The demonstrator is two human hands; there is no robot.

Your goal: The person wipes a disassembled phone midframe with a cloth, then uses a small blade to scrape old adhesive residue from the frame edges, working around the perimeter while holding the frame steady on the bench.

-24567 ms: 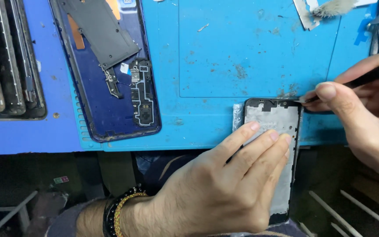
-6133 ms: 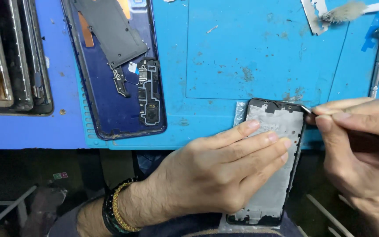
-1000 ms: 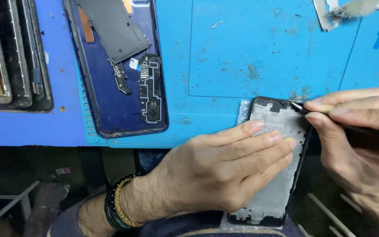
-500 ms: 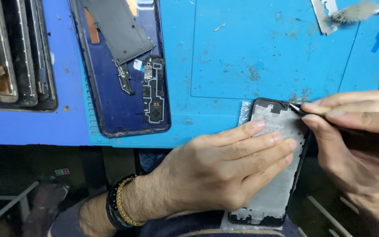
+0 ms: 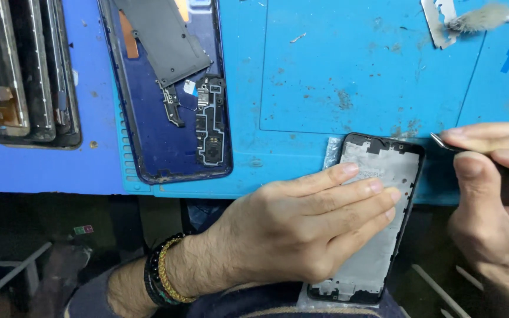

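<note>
Right now the left hand (image 5: 293,229) lies flat across the middle of a black phone frame (image 5: 384,176), fingers spread and pressing down rather than curled around it. The frame sits at the near right edge of the blue work mat (image 5: 354,70), its near end hanging over the bench edge toward the person. The right hand (image 5: 490,194) is pinched closed on a thin metal tool (image 5: 440,140), probably tweezers or a fine blade, whose tip hovers just off the frame's far right corner, not clearly touching it.

To work that corner well, the flat palm looks like the key: steady downward pressure should keep the overhanging frame from tipping or sliding. I would judge a shallow tool angle safest, so the tip runs along the rim without gouging the thin plastic edge. Short, light strokes seem wiser than one long push.

Well apart at the far left lie a dark blue phone back housing (image 5: 166,88) and a stack of screen panels (image 5: 25,70); a small brush (image 5: 478,16) rests at the far right.
</note>
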